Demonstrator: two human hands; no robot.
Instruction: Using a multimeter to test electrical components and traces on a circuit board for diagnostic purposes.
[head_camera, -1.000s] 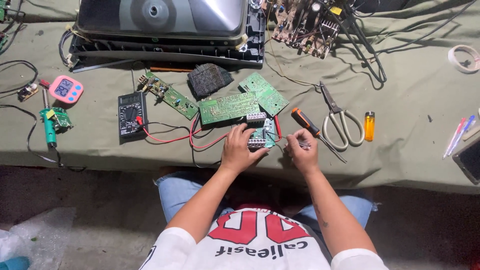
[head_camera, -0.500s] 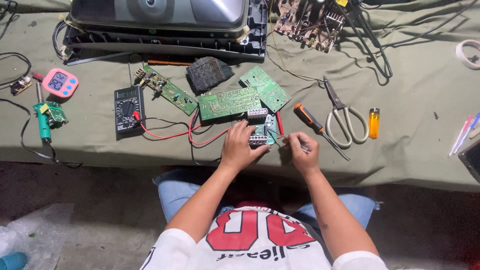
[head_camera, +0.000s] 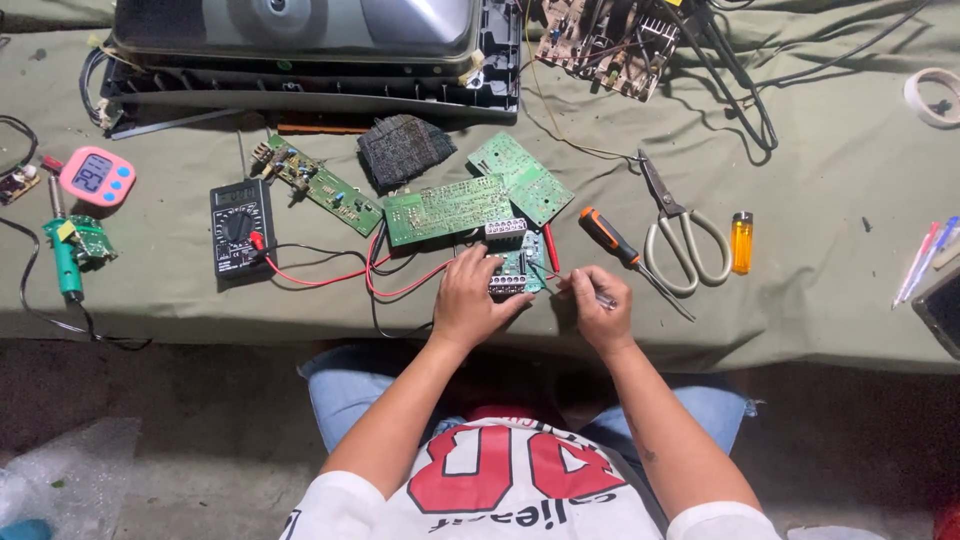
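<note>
A: The fingers (head_camera: 497, 288) of the left hand (head_camera: 468, 300) spread flat on the small green board (head_camera: 515, 268) at the table's (head_camera: 820, 270) front edge. The right hand (head_camera: 598, 305) pinches a thin metal probe (head_camera: 603, 297).

B: It should press the board down firmly, and touch the tip to one spot only, away from the red wires (head_camera: 330, 278).

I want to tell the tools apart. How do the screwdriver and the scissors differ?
The screwdriver has one orange-and-black handle; the scissors have two pale loop handles. The screwdriver lies nearer the right hand; the scissors lie further right, beside the orange lighter. Both rest untouched on the green cloth.
</note>
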